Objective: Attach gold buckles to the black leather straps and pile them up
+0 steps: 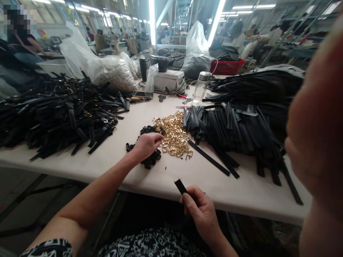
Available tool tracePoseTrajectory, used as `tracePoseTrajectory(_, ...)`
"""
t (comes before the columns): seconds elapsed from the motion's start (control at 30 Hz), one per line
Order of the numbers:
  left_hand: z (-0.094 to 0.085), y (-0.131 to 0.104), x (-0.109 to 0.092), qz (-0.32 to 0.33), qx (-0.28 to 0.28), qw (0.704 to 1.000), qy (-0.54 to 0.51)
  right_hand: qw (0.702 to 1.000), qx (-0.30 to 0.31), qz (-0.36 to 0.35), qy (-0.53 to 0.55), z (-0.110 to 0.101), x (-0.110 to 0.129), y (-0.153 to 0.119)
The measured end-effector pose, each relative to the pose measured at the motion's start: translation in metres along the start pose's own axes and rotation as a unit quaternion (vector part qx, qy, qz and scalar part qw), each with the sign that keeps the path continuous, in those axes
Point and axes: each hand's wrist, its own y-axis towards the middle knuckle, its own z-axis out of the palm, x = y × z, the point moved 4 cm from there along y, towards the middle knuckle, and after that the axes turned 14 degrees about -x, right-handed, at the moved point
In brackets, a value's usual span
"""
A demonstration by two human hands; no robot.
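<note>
Left hand [146,144] fingers pinched at gold clips [175,135] on tabletop [107,160]; right hand [200,210] grips black strap [180,186].

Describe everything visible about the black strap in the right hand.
The black strap is a flat, narrow, matte strip, leather-like in look. Its squared end sticks up and left out of the right hand, whose fingers wrap the rest, hiding its length. It is held just over the near edge of the pale table.

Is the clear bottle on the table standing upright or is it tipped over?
Upright. The clear bottle stands on its base on the table, with its metal cap on top.
</note>
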Motion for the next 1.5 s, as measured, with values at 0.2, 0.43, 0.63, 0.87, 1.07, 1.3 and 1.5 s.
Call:
tracePoseTrajectory(0.2, -0.014, -0.051, 0.003, -0.088, 0.002, 0.984, -0.155, 1.0, 0.011, 0.002, 0.004, 0.004, 0.008, 0.01)
tracePoseTrajectory(0.43, -0.021, -0.1, 0.014, -0.242, -0.008, 0.936, -0.256, 0.992, 0.068, 0.066, 0.082, 0.03, 0.036, 0.017)
tracePoseTrajectory(0.63, -0.021, -0.117, 0.005, -0.238, -0.019, 0.928, -0.285, 0.979, 0.114, 0.097, 0.137, 0.051, 0.048, 0.011)
tracePoseTrajectory(0.87, -0.024, -0.13, -0.004, -0.167, -0.008, 0.952, -0.257, 0.966, 0.124, 0.144, 0.178, 0.055, 0.042, 0.006)
tracePoseTrajectory(1.07, -0.026, -0.14, -0.002, -0.111, -0.02, 0.962, -0.248, 0.932, 0.114, 0.194, 0.285, 0.063, 0.042, 0.004)
tracePoseTrajectory(1.3, -0.013, -0.144, 0.001, -0.14, -0.044, 0.953, -0.263, 0.971, 0.068, 0.076, 0.218, 0.057, 0.049, 0.007)
tracePoseTrajectory(1.5, -0.007, -0.142, 0.003, -0.168, 0.004, 0.966, -0.198, 0.982, -0.015, -0.187, 0.007, 0.037, 0.067, 0.008)
